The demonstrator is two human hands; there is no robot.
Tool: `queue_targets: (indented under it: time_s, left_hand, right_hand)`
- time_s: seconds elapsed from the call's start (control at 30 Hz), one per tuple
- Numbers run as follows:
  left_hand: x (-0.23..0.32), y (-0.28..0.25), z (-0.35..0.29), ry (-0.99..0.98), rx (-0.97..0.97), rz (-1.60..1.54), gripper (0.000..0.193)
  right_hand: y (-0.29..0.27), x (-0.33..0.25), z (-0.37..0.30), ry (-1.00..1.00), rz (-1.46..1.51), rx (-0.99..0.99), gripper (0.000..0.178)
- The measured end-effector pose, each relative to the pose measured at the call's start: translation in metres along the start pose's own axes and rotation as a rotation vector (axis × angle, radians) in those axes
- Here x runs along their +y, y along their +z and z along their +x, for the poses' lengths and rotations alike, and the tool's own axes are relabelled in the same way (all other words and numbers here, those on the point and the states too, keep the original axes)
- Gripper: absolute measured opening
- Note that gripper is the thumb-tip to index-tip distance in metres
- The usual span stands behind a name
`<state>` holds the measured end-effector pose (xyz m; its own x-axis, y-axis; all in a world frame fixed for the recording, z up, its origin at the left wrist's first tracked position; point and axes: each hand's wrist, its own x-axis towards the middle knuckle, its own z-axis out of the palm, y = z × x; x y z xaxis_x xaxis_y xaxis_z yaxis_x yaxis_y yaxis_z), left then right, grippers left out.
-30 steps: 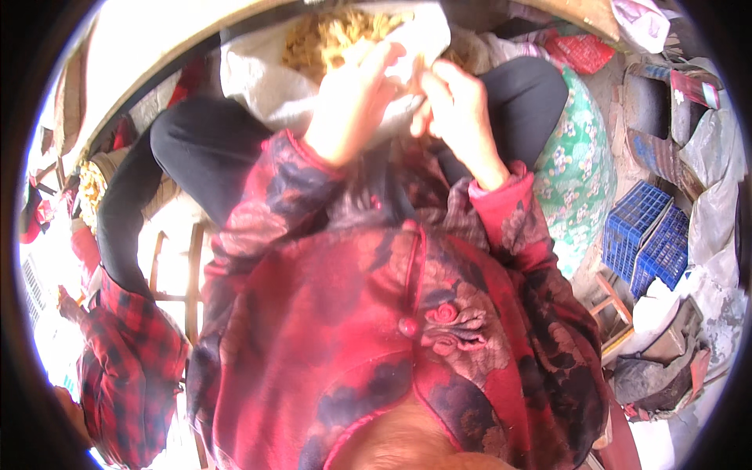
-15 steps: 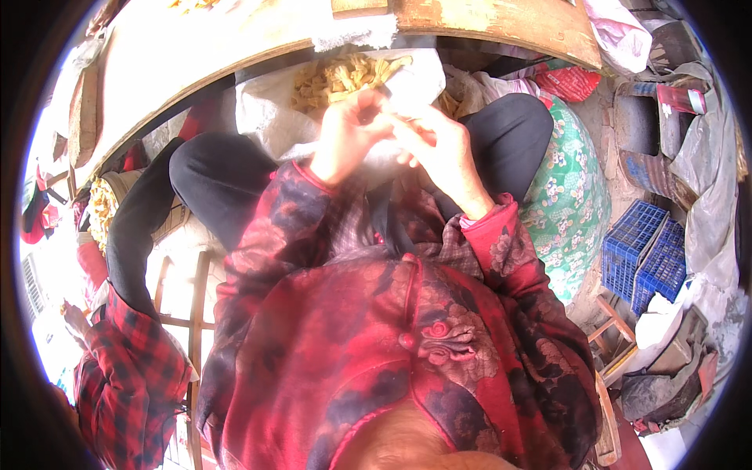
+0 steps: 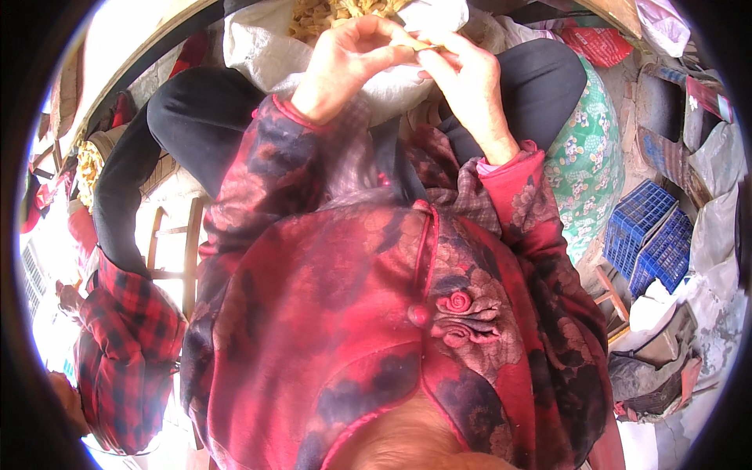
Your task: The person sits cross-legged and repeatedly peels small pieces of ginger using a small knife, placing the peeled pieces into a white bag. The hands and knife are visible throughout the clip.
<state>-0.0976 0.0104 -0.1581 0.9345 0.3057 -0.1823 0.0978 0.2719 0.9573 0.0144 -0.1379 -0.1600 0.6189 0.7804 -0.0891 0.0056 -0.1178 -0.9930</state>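
Close together above the white sack (image 3: 254,39), my two hands meet at a small yellowish strip (image 3: 427,47). My left hand (image 3: 348,63) pinches its one end between thumb and forefinger. The other end is gripped by my right hand (image 3: 474,82), whose fingers curl over and partly hide it. Beyond them, in the sack's mouth, lies a heap of yellowish, knotted-looking pieces (image 3: 309,19) of similar colour. What exactly the strip is made of cannot be told.
A wooden board (image 3: 157,23) curves along the far left. To my right stand a green patterned bulging bag (image 3: 591,149) and blue plastic crates (image 3: 638,215). A co-worker in a checked sleeve (image 3: 129,352) sits at my left, near a wooden chair frame (image 3: 190,251).
The view has tilted down towards me, so the board and sack sit higher in the picture. My hands stay together, and the yellowish strip between them now shows more plainly.
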Motion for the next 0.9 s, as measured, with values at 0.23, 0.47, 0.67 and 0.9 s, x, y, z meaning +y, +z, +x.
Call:
queue_targets:
  time_s: [0.23,0.47,0.67,0.9]
  left_hand:
    - [-0.02,-0.002,0.002,0.175,0.047,0.336,0.027]
    - [-0.016,0.018,-0.01,0.261,0.205,0.925,0.027]
    - [-0.019,0.012,-0.01,0.359,0.178,0.684,0.018]
    - [-0.02,-0.007,-0.028,-0.184,0.029,-0.451,0.023]
  right_hand:
    - [-0.007,0.013,-0.008,0.251,0.527,-0.21,0.035]
    - [0.009,0.021,-0.002,-0.015,-0.04,0.093,0.032]
    - [0.01,-0.004,-0.004,0.03,-0.057,-0.011,0.025]
    - [-0.025,-0.019,-0.034,0.101,-0.045,-0.155,0.018]
